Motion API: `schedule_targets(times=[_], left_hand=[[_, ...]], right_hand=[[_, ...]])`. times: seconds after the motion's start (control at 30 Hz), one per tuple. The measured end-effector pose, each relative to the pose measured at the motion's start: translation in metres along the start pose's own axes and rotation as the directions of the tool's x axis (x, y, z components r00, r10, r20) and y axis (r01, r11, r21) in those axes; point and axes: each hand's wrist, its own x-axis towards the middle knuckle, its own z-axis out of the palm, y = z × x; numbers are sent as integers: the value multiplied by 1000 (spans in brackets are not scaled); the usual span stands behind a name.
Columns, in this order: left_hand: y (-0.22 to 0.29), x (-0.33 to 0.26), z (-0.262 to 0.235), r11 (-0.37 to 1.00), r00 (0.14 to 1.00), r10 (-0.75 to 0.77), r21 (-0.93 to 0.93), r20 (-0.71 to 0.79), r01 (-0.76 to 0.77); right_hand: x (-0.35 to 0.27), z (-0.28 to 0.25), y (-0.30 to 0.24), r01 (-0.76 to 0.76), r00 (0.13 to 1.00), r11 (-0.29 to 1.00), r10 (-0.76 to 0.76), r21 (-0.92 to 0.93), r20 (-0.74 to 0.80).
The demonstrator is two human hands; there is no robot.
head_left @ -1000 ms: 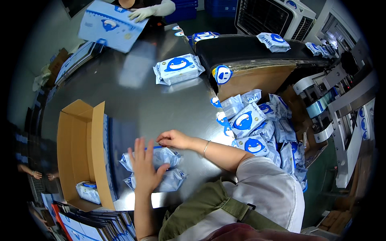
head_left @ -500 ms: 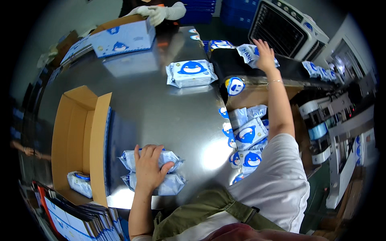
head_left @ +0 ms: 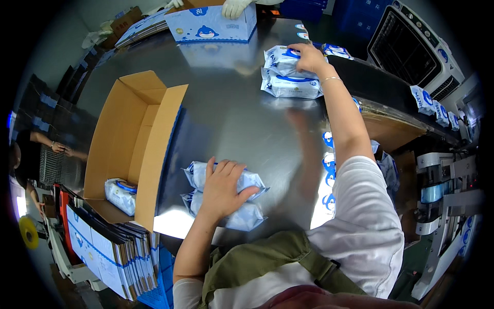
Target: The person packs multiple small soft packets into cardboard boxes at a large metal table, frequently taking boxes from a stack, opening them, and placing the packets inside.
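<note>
My left hand lies over two soft packs of wet wipes placed side by side, a far pack and a near pack. Its fingers are stretched out, the thumb apart. My right hand grips another wipes pack from above, on top of a pack lying flat near the table's far right. All are white and pale blue with blue shark prints. Left of my left hand, an open cardboard carton rests on its side with a wipes pack inside its near end.
A steel table spans the middle. A co-worker's gloved hand touches a printed carton at the far edge. Flattened cartons stand at lower left. Several packs sit on a black conveyor at right, beside a machine.
My right hand has brought a wipes pack leftward from the conveyor onto the pack on the table. My left hand stays on its two packs. The whole view has shifted.
</note>
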Motion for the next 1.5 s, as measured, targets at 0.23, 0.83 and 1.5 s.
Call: schedule_targets(times=[0.23, 0.83, 1.5], left_hand=[[-1, -8, 0, 998, 999, 10, -56, 49, -7], [27, -183, 8, 131, 480, -857, -822, 186, 554], [-63, -96, -130, 821, 417, -431, -540, -800, -187]], right_hand=[[-104, 19, -70, 350, 936, 933, -353, -77, -15], [-73, 60, -83, -221, 652, 786, -321, 577, 687], [-23, -3, -184, 445, 831, -69, -339, 893, -440]])
